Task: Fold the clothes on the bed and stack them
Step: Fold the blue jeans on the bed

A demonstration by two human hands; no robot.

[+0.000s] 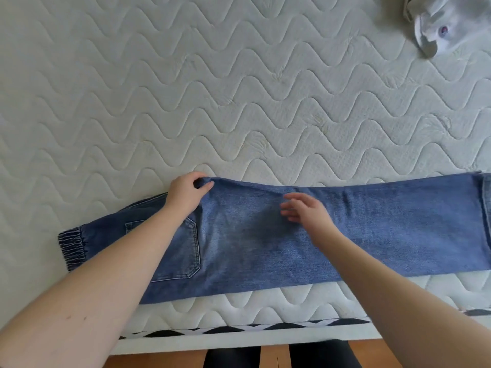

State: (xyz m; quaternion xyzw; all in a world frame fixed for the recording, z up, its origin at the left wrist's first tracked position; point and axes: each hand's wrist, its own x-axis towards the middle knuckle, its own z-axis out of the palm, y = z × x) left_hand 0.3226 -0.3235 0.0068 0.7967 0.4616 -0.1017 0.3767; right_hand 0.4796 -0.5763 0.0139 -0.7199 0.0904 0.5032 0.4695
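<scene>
Pinching the far edge of the jeans [332,235] at the crotch fold, the left hand [186,192] is seen with thumb and fingers curled round the denim. The right hand [305,211] is held loose, fingers spread and relaxed, just over the cloth, nothing grasped. The jeans are laid lengthwise along the near edge of the quilted mattress [212,88], elastic waistband at left. A pale crumpled garment [441,22] is left at the far right corner.

No readable text, label, brand or number shows on anything here.
</scene>
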